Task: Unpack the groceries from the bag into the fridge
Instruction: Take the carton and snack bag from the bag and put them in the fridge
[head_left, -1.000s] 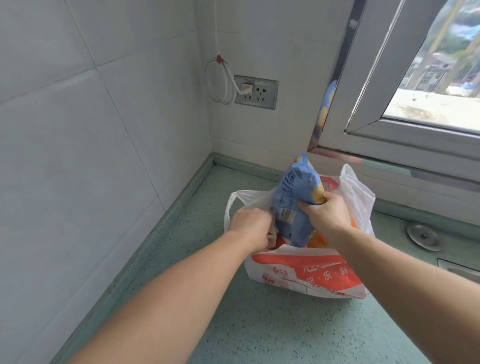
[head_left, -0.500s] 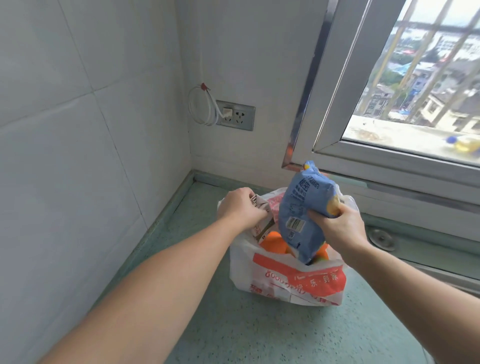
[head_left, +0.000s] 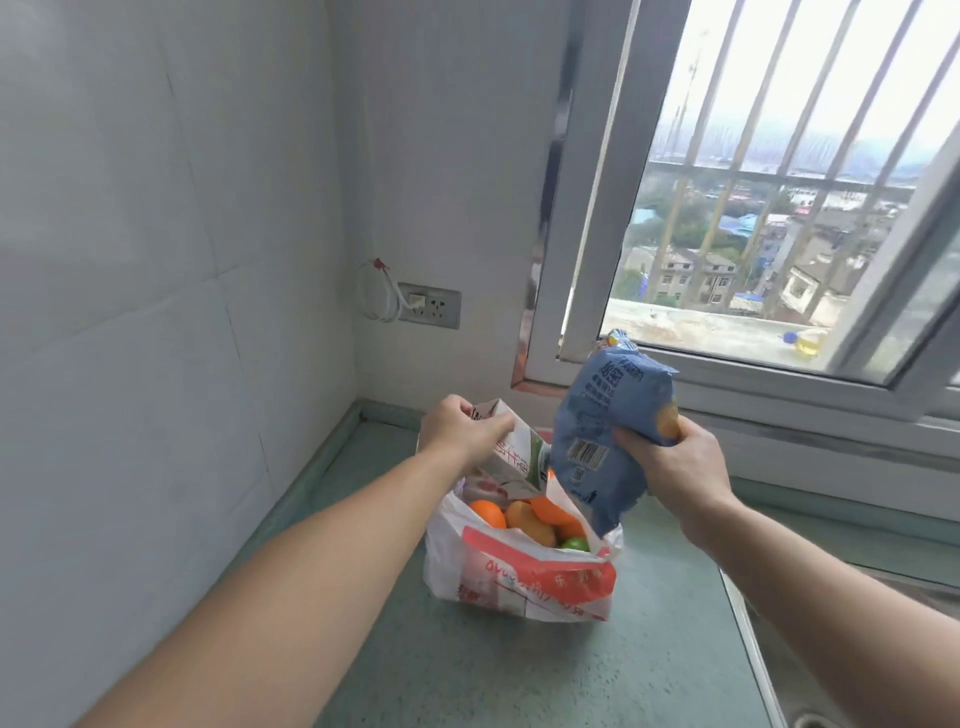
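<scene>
Head view
Left hand (head_left: 465, 431): it is gripping a white carton (head_left: 511, 452) near its top, fingers wrapped over the upper edge, and holding it tilted just above the far left side of the bag's mouth.
Right hand (head_left: 675, 467): it is clutching a blue packet (head_left: 602, 431) by its right side, fingers curled into the wrapper; the packet is hanging upright, with its lower end just over the right rim of the bag.
Bag (head_left: 519, 577): the white plastic bag with red print is standing open on the green table (head_left: 519, 675), near the corner where the tiled walls meet.
Inside the bag: orange fruit (head_left: 488, 513) and a green fruit (head_left: 574, 544) are lying in the opening; what is sitting under them is hidden, possibly more fruit.
Carton and packet: they are sitting just beside each other, and whether they are touching cannot be told.
Wall socket (head_left: 430, 308): it is sitting on the far wall, with a coiled white cable (head_left: 375, 291) hanging at its left.
Window (head_left: 779, 208): it is standing open at the far right, barred outside, with a yellow bottle (head_left: 808, 344) lying on the outer ledge.
</scene>
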